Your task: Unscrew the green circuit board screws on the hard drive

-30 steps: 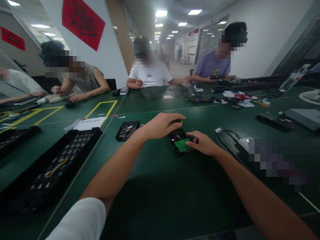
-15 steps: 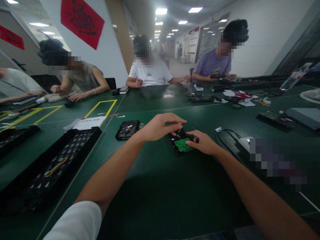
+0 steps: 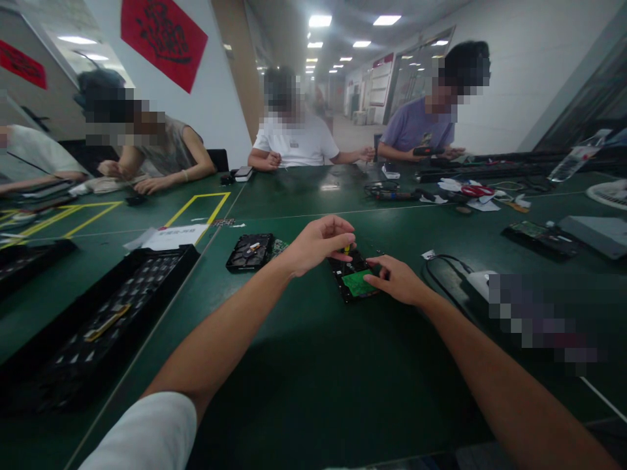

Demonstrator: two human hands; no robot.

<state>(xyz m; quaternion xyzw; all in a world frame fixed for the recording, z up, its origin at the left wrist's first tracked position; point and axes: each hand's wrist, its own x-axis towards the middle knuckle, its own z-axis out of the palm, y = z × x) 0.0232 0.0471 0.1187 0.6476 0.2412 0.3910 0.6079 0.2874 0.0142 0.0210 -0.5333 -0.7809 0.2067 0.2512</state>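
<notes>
A black hard drive (image 3: 360, 284) with a green circuit board lies on the green table in front of me. My left hand (image 3: 324, 243) is over its far left part, thumb and fingers closed around a small screwdriver (image 3: 347, 249) whose yellow handle peeks out below the fingers; its tip is too small to make out. My right hand (image 3: 398, 279) grips the drive's right side, its thumb on the circuit board and the other fingers partly hidden behind. Left of my left hand lie a second black drive (image 3: 250, 253) and a loose circuit board (image 3: 279, 247).
A long black tray (image 3: 183, 261) lies to the left by a white paper sign (image 3: 176, 239). On the right are a cable (image 3: 443, 292), another drive (image 3: 541, 239) and a grey box (image 3: 595, 236). Several people sit across the table; a water bottle (image 3: 578, 156) stands far right.
My left hand has shifted slightly left, and the yellow handle now looks more upright. My right hand stays at the drive, which lies in nearly the same place.
</notes>
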